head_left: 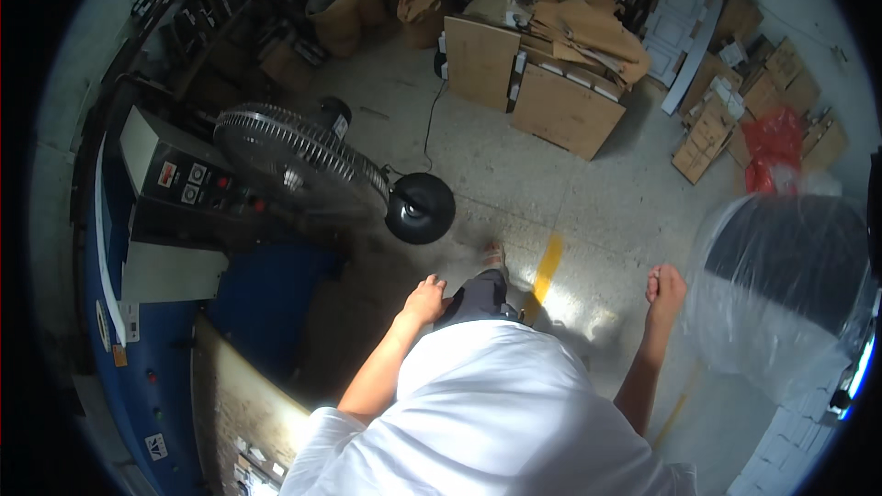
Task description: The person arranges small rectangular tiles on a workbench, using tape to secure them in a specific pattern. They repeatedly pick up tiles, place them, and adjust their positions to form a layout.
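Observation:
My left hand [425, 299] hangs in front of my left thigh, beside the dark trousers [478, 297]. Its fingers are loosely bent and slightly apart, and I see nothing in them. Out to the right, my right hand [666, 286] is raised away from my body with its fingers curled into the palm. No object shows in that hand. Closest to it is a large dark rounded thing under clear plastic film [781, 285], with a gap between them. One foot [494, 255] is visible on the floor ahead of me.
A pedestal fan [303, 161] on a round black base [421, 208] stands ahead left, its cord trailing. Beside it is a blue machine [152, 377] with a control panel [193, 182]. Cardboard boxes [565, 115], paper sacks [333, 16] and a red bag [774, 147] lie farther off.

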{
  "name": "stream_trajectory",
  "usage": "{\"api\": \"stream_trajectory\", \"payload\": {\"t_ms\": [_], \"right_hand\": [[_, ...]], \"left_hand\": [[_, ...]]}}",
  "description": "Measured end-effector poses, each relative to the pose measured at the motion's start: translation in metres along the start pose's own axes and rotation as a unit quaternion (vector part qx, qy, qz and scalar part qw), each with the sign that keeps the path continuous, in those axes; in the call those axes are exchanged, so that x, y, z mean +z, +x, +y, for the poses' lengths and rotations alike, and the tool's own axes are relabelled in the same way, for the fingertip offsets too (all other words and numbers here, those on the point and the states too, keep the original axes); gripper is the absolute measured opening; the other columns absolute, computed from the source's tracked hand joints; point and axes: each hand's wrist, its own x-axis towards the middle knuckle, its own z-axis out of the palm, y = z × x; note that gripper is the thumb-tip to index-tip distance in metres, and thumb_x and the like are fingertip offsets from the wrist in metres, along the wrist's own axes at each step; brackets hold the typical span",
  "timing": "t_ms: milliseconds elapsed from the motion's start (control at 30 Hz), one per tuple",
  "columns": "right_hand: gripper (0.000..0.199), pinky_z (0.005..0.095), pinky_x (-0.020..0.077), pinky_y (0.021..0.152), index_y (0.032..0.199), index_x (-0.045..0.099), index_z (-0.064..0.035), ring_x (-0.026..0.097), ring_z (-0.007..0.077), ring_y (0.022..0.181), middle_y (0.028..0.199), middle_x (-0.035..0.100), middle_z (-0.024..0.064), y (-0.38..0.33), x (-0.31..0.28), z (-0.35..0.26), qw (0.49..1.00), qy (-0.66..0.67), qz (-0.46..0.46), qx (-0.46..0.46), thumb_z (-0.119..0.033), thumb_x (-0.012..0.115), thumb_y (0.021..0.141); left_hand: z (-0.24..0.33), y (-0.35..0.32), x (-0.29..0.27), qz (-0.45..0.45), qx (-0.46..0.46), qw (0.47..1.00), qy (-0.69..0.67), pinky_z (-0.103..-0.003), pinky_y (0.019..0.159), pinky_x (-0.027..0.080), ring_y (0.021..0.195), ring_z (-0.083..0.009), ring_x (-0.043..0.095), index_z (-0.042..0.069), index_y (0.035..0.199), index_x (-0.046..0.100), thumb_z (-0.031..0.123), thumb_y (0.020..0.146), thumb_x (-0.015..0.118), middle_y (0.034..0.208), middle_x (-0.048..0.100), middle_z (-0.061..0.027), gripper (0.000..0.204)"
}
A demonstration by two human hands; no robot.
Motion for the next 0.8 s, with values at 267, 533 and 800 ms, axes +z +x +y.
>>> {"api": "stream_trajectory", "payload": {"t_ms": [267, 533, 800], "right_hand": [[0.014, 0.0216, 0.0377, 0.059, 0.097, 0.062, -0.0028, 0.049, 0.0069, 0.068, 0.081, 0.059, 0.0012, 0.248, 0.195, -0.086, 0.982, 0.001, -0.178, -0.063, -0.015, 0.055, 0.098], [0.015, 0.0268, 0.0409, 0.059, 0.097, 0.058, -0.0014, 0.054, 0.0164, 0.073, 0.086, 0.059, 0.0065, 0.481, 0.364, -0.034, 0.863, 0.281, -0.293, 0.301, -0.015, 0.052, 0.096], [0.012, 0.0267, 0.0333, 0.042, 0.086, 0.061, -0.0057, 0.048, 0.0126, 0.048, 0.062, 0.054, 0.0028, 0.81, 0.577, 0.092, 0.928, -0.014, -0.332, 0.168, -0.008, 0.05, 0.092]], "left_hand": [[-0.079, 0.1, -0.011, 0.004, -0.197, 0.972, -0.129, -0.044, 0.1, 0.049, 0.117, -0.0389, 0.059, -0.002, 0.125, 0.058, 0.035, 0.088, 0.066, 0.122, 0.063, -0.0264, 0.053], [-0.067, 0.127, 0.043, -0.038, -0.347, 0.894, -0.28, -0.045, 0.087, 0.054, 0.102, -0.0379, 0.067, 0.001, 0.117, 0.063, 0.028, 0.091, 0.067, 0.115, 0.066, -0.0235, 0.038], [0.045, 0.208, -0.029, -0.05, -0.414, 0.807, -0.418, -0.045, 0.08, 0.056, 0.092, -0.0353, 0.069, 0.0, 0.108, 0.065, 0.03, 0.089, 0.069, 0.103, 0.069, -0.0217, 0.035]]}}
